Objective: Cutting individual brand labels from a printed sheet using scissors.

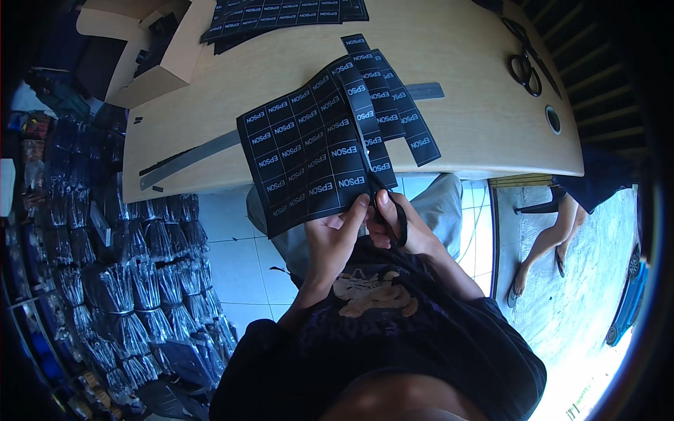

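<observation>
My left hand [333,242] pinches the lower edge of a black sheet [298,144] printed with a grid of white-lettered labels. The sheet hangs over the table's front edge, slightly curled. My right hand [413,228] has its fingers through the black handles of a pair of scissors [401,219]. Their blades lie along a line between the sheet and its right-hand column, which bends apart from the rest. Beyond the blades, cut strips of labels [414,133] lie overlapping on the table.
A metal ruler [193,158] lies partly under the sheet. More black sheets [281,15] and an open cardboard box [167,74] sit at the back left. Another pair of scissors [525,74] rests at the far right. Plastic-wrapped bundles [126,295] fill the left; a person's legs [551,238] show at right.
</observation>
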Demonstrator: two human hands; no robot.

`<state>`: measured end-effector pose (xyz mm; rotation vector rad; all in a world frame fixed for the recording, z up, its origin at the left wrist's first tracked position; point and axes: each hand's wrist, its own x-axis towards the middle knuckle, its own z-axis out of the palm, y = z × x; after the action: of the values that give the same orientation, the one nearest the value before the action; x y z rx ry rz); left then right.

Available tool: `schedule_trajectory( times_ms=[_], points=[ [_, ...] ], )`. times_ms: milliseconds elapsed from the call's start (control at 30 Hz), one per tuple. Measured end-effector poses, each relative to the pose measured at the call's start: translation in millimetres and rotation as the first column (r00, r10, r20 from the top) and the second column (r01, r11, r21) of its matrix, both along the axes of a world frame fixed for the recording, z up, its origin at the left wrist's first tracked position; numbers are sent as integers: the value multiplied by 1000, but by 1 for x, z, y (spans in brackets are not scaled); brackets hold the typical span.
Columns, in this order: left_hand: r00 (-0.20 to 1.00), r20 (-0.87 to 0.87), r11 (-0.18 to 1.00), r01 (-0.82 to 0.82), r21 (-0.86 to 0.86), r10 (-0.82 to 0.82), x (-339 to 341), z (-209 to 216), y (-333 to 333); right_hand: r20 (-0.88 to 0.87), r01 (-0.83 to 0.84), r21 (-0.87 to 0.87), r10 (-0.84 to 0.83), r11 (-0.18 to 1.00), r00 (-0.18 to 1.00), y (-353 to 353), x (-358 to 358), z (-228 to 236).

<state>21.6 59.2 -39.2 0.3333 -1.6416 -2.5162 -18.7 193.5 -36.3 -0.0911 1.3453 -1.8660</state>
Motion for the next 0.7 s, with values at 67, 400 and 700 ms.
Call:
schedule_trajectory(
  times_ms=[67,400,700],
  points=[
    [1000,-7,1000,-8,0,8,0,-1,-2,-2,1,35,-1,999,1000,0,-2,4],
    [999,24,999,-40,-9,40,1,-3,-3,-171,14,202,22,979,985,1,-7,11],
    [999,30,999,-43,-6,43,3,-1,-4,-192,2,223,42,975,980,3,-9,15]
  ],
)
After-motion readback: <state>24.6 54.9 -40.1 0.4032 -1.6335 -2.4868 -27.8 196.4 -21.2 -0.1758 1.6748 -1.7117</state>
